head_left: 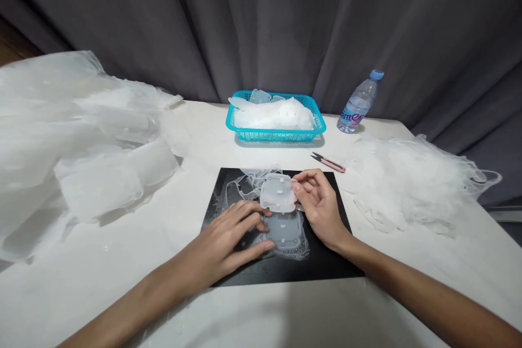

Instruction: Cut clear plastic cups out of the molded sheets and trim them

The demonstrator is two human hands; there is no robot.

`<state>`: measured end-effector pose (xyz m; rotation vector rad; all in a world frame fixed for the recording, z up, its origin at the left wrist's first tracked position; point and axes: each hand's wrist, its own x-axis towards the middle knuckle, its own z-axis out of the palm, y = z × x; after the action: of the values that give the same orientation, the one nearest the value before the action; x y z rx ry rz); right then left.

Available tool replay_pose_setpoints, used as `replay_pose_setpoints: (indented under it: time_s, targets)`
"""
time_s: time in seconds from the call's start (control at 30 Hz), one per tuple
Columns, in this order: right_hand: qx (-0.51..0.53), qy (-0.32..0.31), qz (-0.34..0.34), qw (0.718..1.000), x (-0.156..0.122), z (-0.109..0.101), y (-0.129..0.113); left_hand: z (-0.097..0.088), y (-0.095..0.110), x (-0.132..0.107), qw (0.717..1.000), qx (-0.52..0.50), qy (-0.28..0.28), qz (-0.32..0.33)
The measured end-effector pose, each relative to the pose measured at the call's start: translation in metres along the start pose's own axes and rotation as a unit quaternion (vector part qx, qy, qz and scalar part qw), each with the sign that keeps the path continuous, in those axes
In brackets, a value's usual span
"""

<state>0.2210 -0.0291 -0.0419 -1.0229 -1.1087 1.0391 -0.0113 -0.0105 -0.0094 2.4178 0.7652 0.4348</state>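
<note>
A translucent, rounded-square plastic piece (278, 193) with small raised marks is tilted up over the black mat (326, 261). My right hand (320, 204) pinches its right edge between thumb and fingers. A small metallic tip with a bit of red shows beneath that hand; the rest is hidden in the palm. My left hand (240, 231) lies with fingers apart, fingertips touching a second similar translucent piece (283, 234) and near the raised one's lower left corner. Thin film surrounds the second piece. Clear trimmed strips (244, 182) lie tangled behind the raised piece.
A turquoise basket (277, 135) holding whitish pieces stands behind the mat. Pink-handled thread snips (328, 162) and a water bottle (359, 106) are to its right. A heap of translucent sheets (98, 157) covers the left; stringy scraps (411, 179) pile at the right.
</note>
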Motion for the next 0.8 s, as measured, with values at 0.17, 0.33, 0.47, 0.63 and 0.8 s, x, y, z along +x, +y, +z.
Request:
replay_pose_setpoints:
  time_s: [0.17, 0.33, 0.47, 0.63, 0.8]
  targets:
    - [0.006, -0.008, 0.01, 1.0, -0.001, 0.0, 0.0, -0.004, 0.006, 0.002, 0.991, -0.106, 0.072, -0.041]
    - [-0.008, -0.005, 0.009, 1.0, -0.001, 0.0, -0.001, -0.001, 0.004, 0.003, 0.985, -0.098, 0.106, -0.093]
    - [-0.014, -0.032, -0.003, 0.999, -0.004, 0.002, -0.003, 0.01, -0.003, 0.007, 0.951, -0.198, 0.173, -0.164]
    - [0.002, -0.115, -0.019, 0.993, -0.011, 0.006, -0.006, 0.015, -0.004, 0.011, 0.886, -0.368, 0.23, -0.166]
    - [-0.053, -0.153, -0.046, 0.986, -0.014, 0.004, -0.006, 0.011, 0.001, 0.006, 0.902, -0.305, 0.27, -0.145]
